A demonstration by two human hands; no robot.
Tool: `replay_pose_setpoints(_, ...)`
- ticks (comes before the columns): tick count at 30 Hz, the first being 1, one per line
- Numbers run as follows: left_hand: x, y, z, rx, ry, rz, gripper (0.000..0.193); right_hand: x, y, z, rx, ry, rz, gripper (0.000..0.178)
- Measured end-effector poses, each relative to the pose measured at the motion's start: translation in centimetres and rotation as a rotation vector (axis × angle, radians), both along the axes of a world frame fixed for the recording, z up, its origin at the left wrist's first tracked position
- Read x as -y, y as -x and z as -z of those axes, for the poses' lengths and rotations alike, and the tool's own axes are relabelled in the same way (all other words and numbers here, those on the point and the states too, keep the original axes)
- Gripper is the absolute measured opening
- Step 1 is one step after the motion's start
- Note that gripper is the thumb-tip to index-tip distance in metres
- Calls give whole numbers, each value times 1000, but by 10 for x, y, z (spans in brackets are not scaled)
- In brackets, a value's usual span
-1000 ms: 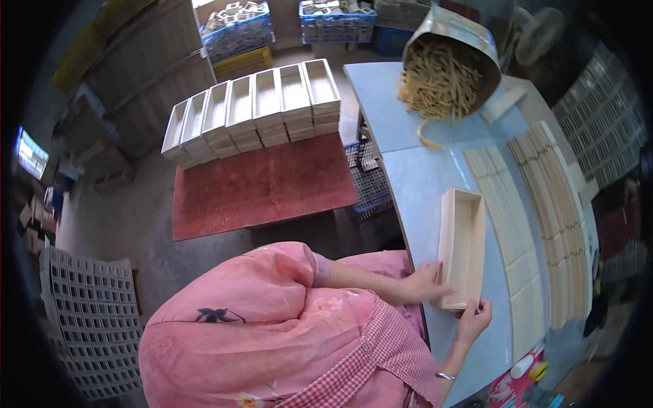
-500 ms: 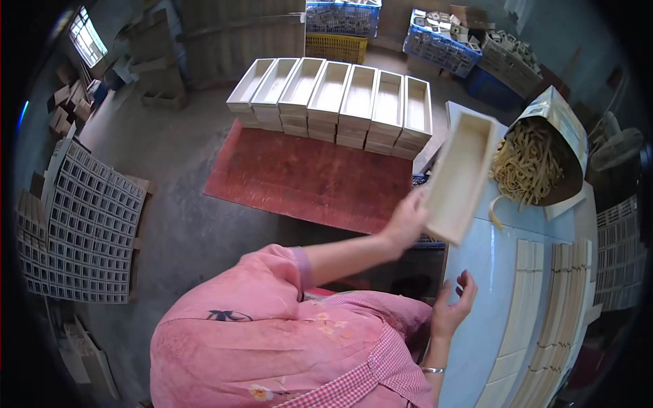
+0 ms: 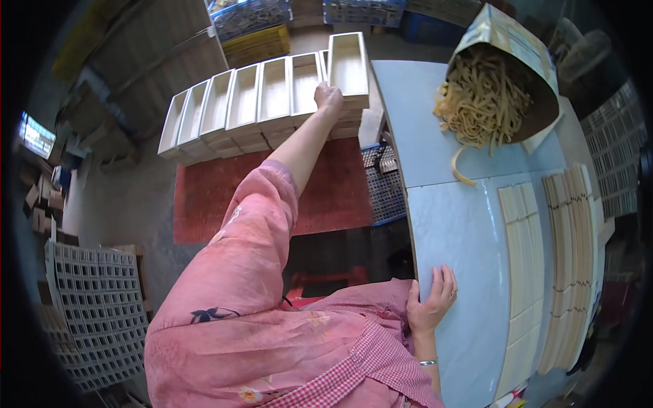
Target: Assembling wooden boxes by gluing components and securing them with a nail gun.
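Note:
My left hand (image 3: 329,98) is stretched far forward, its fingers closed on the near left side of a pale, open-topped wooden box (image 3: 348,64). That box is at the right end of a row of similar wooden boxes (image 3: 243,102), partly covering the one behind it; whether it rests on the stack I cannot tell. The boxes stand in layers on a red board (image 3: 333,183). My right hand (image 3: 433,298), with a bracelet at the wrist, lies on the edge of a pale blue tabletop (image 3: 456,238), fingers extended and holding nothing.
On the table, a tipped bag (image 3: 541,51) spills tan, rubber-like bands (image 3: 490,98). Flat pale wooden slats (image 3: 524,251) and bundled slats (image 3: 568,265) lie along its right side. A blue crate (image 3: 384,183) sits between board and table. Gridded stacks (image 3: 98,299) stand at left.
My left hand has carried the box forward from beside the table to the right end of the row. My right hand has come down onto the table edge. The view has turned right.

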State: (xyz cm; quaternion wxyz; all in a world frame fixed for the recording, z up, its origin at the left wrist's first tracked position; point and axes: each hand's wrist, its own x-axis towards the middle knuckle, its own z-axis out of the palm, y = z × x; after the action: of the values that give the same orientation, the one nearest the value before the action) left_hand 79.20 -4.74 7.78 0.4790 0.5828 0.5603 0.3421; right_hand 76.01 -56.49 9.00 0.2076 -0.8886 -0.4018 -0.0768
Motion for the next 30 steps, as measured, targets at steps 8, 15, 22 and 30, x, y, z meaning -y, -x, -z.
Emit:
replay_pose_setpoints(8,-60,-38,72,-218,-106,-217,26,0,-3,-4,-11,13,4,52)
replay_pose_setpoints(15,-68,-31,79,-273,-161,-161,25,0,-7,-4,-12,11,14,52)
replay_pose_setpoints(22,-37,-67,-8,294,1640,-111,37,-7,-6,-3,-53,-87,31,51)
replay_pose_setpoints(30,-144,25,109,2698,2250,-483,28,196,-55,24,-23,-455,617,66)
